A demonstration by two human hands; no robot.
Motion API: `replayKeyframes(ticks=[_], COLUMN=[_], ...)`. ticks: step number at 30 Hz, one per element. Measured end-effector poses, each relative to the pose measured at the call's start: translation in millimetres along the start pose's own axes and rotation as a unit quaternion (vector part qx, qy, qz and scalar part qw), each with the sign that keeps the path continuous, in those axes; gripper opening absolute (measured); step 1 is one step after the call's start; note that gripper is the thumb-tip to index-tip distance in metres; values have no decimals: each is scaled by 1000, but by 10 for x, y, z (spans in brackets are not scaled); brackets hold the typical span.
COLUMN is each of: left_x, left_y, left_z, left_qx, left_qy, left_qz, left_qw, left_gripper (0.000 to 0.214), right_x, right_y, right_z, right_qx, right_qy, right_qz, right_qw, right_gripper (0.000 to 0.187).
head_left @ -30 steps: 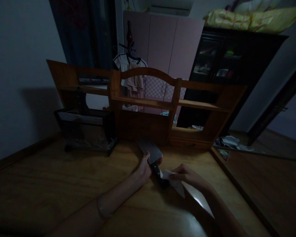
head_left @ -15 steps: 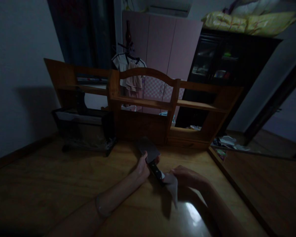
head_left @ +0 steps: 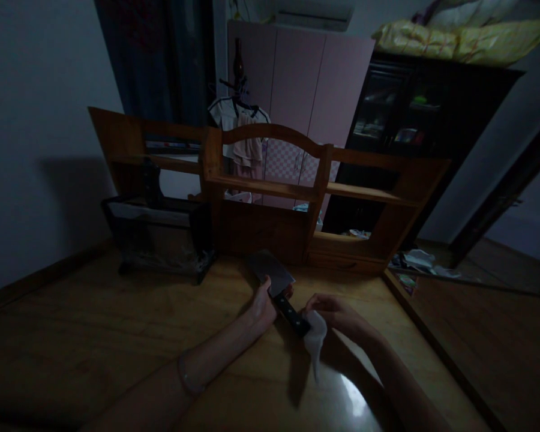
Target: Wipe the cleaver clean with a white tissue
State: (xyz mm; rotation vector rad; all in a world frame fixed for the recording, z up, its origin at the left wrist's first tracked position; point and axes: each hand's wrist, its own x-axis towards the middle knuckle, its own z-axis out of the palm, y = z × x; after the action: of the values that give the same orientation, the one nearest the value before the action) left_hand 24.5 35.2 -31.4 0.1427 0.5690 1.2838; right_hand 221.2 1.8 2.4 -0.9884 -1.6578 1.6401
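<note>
A cleaver with a broad grey blade [head_left: 271, 271] and a black riveted handle [head_left: 290, 313] is held above the wooden table [head_left: 216, 354]. My left hand [head_left: 265, 303] is closed around it where blade and handle meet, the thumb lying on top. The blade points away from me, toward the shelf. At the handle's end my right hand [head_left: 326, 309] pinches a white tissue or thin cloth [head_left: 315, 336], whose loose end hangs down. The cloth is beside the butt of the handle; whether it touches is hard to tell in the dim light.
Across the back of the table stands a wooden shelf unit [head_left: 265, 189]. To the left is a dark-framed box-like stand [head_left: 157, 237] with see-through sides. A raised wooden edge [head_left: 427, 336] runs along the right. Beyond are pink wardrobes [head_left: 297, 84] and a dark cabinet [head_left: 387, 120].
The white cloth has shifted from over the handle to just past its end, leaving more of the handle bare. My right hand has drawn back slightly; my left hand keeps its grip.
</note>
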Motion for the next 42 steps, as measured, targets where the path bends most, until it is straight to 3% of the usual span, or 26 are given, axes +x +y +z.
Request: replayKeyframes(ticks=[3, 6, 9, 13, 16, 19, 25, 32, 38, 42], left_x=[-9, 9, 33, 41, 29, 14, 30, 47, 72, 79], left_y=[2, -3, -12, -15, -9, -5, -15, -17, -31, -31], left_z=[14, -8, -38, -38, -18, -11, -38, -45, -66, -61], left_qx=[-1, 4, 5, 4, -1, -4, 11, 11, 14, 15], left_qy=[2, -9, -24, -13, -11, -14, -30, -19, -18, -19], left_qz=[-8, -13, -8, -16, -19, -13, -8, -4, -2, 3], left_qw=[1000, 1000, 1000, 1000, 1000, 1000, 999, 1000, 1000, 1000], left_gripper=[25, 27, 29, 30, 29, 28, 29, 30, 29, 30], right_x=[25, 24, 27, 10, -39, -89, -167, -200, -165, -117], right_y=[6, -28, -41, -42, -72, -125, -204, -283, -222, -128], right_z=[-3, 13, -18, -96, -100, -78, -168, -37, 30, -56], right_qx=[27, 49, 21, -91, -129, -134, -104, -134, -161, -155], right_qy=[62, 81, 62, 34, -26, -74, -3, -124, -113, -61], right_qz=[4, -12, -36, -48, -38, -38, -59, 7, 13, -1], right_qw=[998, 995, 997, 994, 991, 988, 993, 983, 980, 986], right_gripper=[31, 30, 28, 35, 40, 32, 28, 31, 32, 29])
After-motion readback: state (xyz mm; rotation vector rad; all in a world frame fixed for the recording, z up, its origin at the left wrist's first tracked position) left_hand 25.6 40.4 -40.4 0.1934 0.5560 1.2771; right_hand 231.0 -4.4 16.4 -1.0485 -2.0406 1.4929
